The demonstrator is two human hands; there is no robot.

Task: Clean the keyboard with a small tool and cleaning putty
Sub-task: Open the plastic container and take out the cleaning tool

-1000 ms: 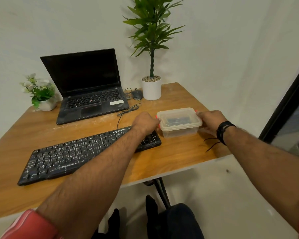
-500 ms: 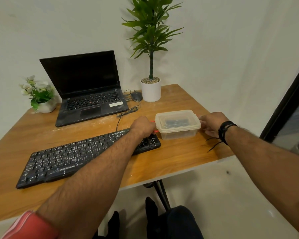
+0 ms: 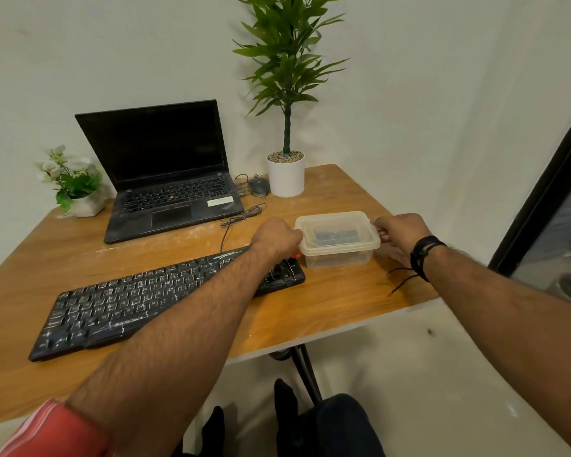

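A black keyboard (image 3: 139,298) with dusty, smeared keys lies slanted across the wooden desk (image 3: 337,301). At its right end stands a clear plastic box (image 3: 338,255) with a lid (image 3: 337,234); a dark object shows through the lid. My left hand (image 3: 276,239) grips the box's left end, where a red latch peeks out beneath it. My right hand (image 3: 399,234) holds the right end of the lid at its latch. My left forearm crosses over the keyboard's right part and hides several keys.
An open black laptop (image 3: 168,192) sits behind the keyboard, with a mouse (image 3: 258,187) and a tangle of cable beside it. A tall plant in a white pot (image 3: 285,174) and a small flower pot (image 3: 80,199) stand at the back. The desk's front edge is close.
Both hands stay on the box ends. The lid now looks slightly raised on its left side, with the red latch showing lower under my left hand.
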